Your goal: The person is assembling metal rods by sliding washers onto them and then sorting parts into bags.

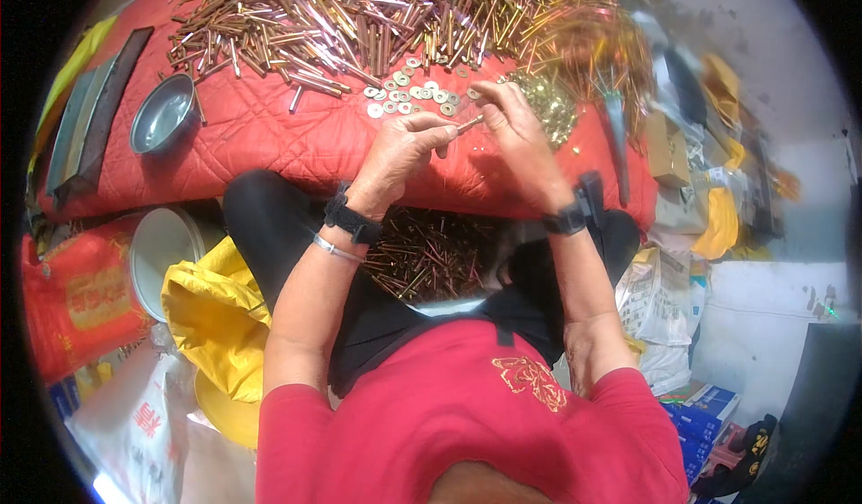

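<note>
My left hand (409, 149) pinches a slim metal bolt (469, 125) between thumb and fingertips, above the red quilted cover. The bolt points to the right, and its far end meets my right hand (519, 134), whose fingers curl in around that tip. Whether a small part sits between those right fingers is hidden. Just beyond both hands lie several loose flat washers (403, 93). A heap of small brass-coloured pieces (549, 109) is close to my right hand. Farther back spreads a big pile of coppery metal rods (359, 19).
A grey metal bowl (163, 116) rests on the red quilted cover (251, 145) at left. Between my legs is a container of dark rods (431, 252). Yellow cloth (215, 293), a white bucket (166, 257) and bags crowd the left; boxes (666, 149) and bags the right.
</note>
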`<state>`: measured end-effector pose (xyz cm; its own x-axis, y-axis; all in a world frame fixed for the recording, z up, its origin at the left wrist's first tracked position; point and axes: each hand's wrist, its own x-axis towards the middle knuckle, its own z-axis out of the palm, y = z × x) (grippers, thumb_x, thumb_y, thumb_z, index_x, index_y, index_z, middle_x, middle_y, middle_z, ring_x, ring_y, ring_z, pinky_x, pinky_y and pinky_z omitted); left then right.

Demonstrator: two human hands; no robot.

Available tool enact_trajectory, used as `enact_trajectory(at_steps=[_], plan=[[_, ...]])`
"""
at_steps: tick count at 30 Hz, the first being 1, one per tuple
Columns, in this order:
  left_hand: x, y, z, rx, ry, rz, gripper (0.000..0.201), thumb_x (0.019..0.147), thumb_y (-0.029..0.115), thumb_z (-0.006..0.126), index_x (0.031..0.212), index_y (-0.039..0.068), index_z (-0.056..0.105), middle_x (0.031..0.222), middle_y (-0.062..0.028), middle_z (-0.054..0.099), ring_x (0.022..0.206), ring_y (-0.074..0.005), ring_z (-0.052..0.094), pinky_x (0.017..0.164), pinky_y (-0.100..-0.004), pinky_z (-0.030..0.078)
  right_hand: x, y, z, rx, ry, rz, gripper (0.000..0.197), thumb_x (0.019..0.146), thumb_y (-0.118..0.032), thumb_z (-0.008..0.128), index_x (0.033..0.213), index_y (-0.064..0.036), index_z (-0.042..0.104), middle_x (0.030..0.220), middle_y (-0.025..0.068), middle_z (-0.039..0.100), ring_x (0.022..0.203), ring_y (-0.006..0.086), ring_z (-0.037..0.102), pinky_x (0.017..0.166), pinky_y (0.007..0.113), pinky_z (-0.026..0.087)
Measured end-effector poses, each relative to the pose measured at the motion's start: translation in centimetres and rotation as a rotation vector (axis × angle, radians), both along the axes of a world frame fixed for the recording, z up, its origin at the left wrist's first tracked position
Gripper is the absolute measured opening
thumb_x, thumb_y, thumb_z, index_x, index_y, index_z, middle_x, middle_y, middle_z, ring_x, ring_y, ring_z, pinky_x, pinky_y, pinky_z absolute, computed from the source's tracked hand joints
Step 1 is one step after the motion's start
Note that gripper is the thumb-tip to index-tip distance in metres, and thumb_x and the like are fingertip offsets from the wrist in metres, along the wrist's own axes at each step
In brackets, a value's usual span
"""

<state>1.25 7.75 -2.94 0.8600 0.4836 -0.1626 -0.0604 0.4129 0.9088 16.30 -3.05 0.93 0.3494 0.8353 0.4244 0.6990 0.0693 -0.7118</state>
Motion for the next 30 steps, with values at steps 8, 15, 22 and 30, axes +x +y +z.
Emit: enact_trajectory(at_steps=[8,15,22,30], plan=[[0.1,-0.1,-0.3,0.016,0.003,-0.031,0.014,0.084,0.02,0.068,0.091,0.008,0.07,0.068,0.0052,0.058,0.049,0.0005,0.038,0.044,-0.0175,0.025,-0.5,0.3,0.4,-0.137,0.047,-0.049,0.038,0.091,-0.008,0.055,0.128,-0.0067,0.05,0.077,0.0066,0.056,0.072,0.0191,0.057,0.071,0.031,0.048],[0.1,-0.1,0.0,-0.035,-0.01,-0.019,0.013,0.084,0.019,0.068,0.09,0.008,0.069,0.067,0.0055,0.058,0.046,0.001,0.036,0.042,-0.0168,0.023,-0.2,0.0,0.1,-0.05,0.052,0.045,0.039,0.092,-0.011,0.056,0.13,-0.0069,0.049,0.075,0.0062,0.057,0.064,0.0177,0.055,0.066,0.031,0.048],[0.0,0.0,-0.3,-0.044,-0.008,-0.017,0.013,0.085,0.019,0.067,0.091,0.008,0.069,0.067,0.0057,0.057,0.046,0.0012,0.037,0.042,-0.0167,0.023,-0.6,0.0,0.2,-0.047,0.032,0.01,0.037,0.093,-0.014,0.055,0.128,-0.0062,0.05,0.074,0.008,0.057,0.066,0.0177,0.057,0.065,0.031,0.047],[0.2,0.1,-0.6,-0.083,-0.015,-0.027,0.011,0.085,0.018,0.067,0.091,0.009,0.069,0.067,0.0055,0.057,0.046,0.001,0.035,0.041,-0.0169,0.022,0.0,0.3,-0.9,0.015,0.0,0.003,0.039,0.09,-0.016,0.059,0.127,-0.0064,0.051,0.076,0.009,0.06,0.066,0.0176,0.058,0.065,0.031,0.047]])
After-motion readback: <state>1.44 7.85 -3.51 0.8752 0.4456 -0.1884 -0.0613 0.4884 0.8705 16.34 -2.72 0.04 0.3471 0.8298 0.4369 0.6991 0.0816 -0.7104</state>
